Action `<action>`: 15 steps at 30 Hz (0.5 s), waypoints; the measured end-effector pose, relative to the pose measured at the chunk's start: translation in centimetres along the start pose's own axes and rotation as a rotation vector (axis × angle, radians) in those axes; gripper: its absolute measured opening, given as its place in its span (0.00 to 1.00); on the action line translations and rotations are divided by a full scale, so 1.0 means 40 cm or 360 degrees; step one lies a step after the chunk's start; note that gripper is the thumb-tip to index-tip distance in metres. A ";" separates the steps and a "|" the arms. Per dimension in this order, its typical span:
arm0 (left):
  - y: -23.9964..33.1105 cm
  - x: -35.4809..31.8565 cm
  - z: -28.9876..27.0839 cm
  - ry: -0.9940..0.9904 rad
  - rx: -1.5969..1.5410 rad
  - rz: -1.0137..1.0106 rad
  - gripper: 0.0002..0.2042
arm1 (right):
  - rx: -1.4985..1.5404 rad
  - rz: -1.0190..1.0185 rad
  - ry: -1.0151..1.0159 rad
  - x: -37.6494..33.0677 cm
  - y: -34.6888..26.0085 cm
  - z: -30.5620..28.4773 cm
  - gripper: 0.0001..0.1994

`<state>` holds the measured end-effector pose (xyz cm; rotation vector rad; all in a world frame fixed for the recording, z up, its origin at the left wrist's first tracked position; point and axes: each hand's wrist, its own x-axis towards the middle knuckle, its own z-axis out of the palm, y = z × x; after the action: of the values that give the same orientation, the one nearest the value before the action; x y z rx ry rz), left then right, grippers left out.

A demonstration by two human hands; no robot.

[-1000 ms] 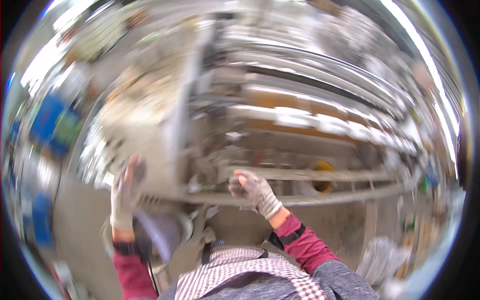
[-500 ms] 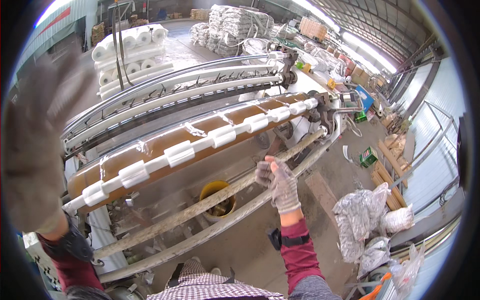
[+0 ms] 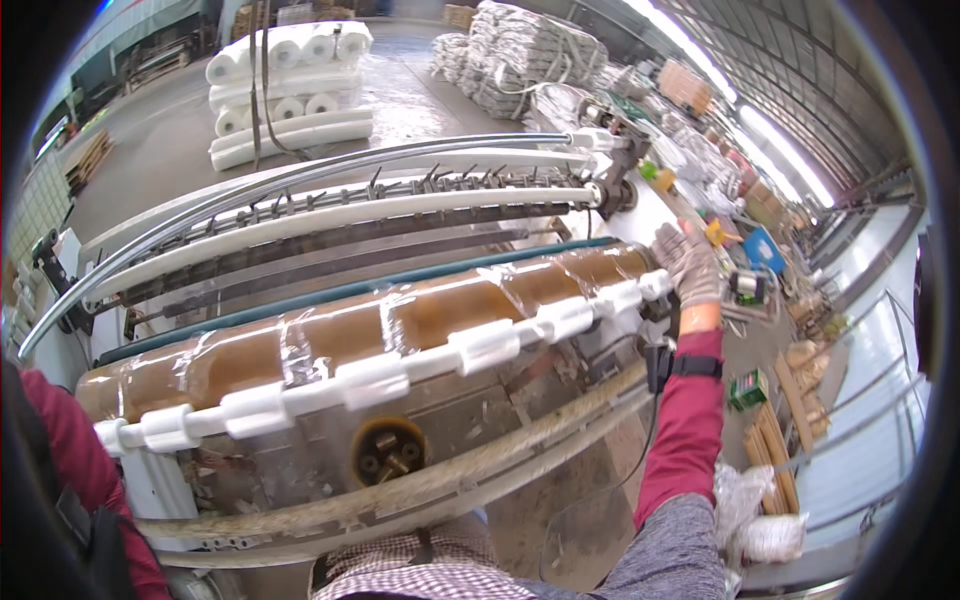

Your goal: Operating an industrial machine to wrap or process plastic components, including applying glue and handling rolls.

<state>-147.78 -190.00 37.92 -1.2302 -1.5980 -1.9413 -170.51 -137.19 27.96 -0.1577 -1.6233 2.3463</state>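
Observation:
My right hand [image 3: 688, 265], in a light knit glove, reaches out to the right end of a long machine. Its fingers look stretched out, over or against the end parts there; the exact contact cannot be made out. Beside it ends a long brown roller [image 3: 345, 336] banded with clear film. Along the roller's near side runs a white shaft [image 3: 430, 362] carrying several short white rolls [image 3: 372, 382]. On the left only the maroon sleeve [image 3: 75, 450] of my left arm shows; the left hand is out of view.
Behind the roller run a teal bar [image 3: 390, 290] and white and chrome rails [image 3: 330, 220]. Nearer me lie worn rails [image 3: 480, 468] above a yellow bucket [image 3: 392, 450]. Stacked film rolls [image 3: 290, 85] and a pile of sacks [image 3: 520, 60] stand beyond; boards [image 3: 768, 450] lie on the right.
My right hand has moved forward and right from above the near rails to the roller's right end. My left hand, raised at the left before, has dropped out of view. The whole view has shifted.

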 end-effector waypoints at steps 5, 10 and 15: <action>-0.183 0.052 0.044 0.0156 0.0154 -0.0089 0.28 | 0.0275 0.0106 -0.0319 0.634 0.045 -0.052 0.30; -0.360 0.205 0.069 0.0329 0.0278 -0.0357 0.27 | 0.0117 0.0401 -0.0034 0.935 0.209 0.080 0.35; -0.465 0.220 0.016 0.0615 0.0365 -0.0564 0.27 | 0.0065 0.0418 -0.0358 1.327 0.312 -0.043 0.38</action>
<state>-165.92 -181.40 33.26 -0.4684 -1.8452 -1.9687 -222.82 -124.25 19.49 -0.1070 -1.7477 2.6772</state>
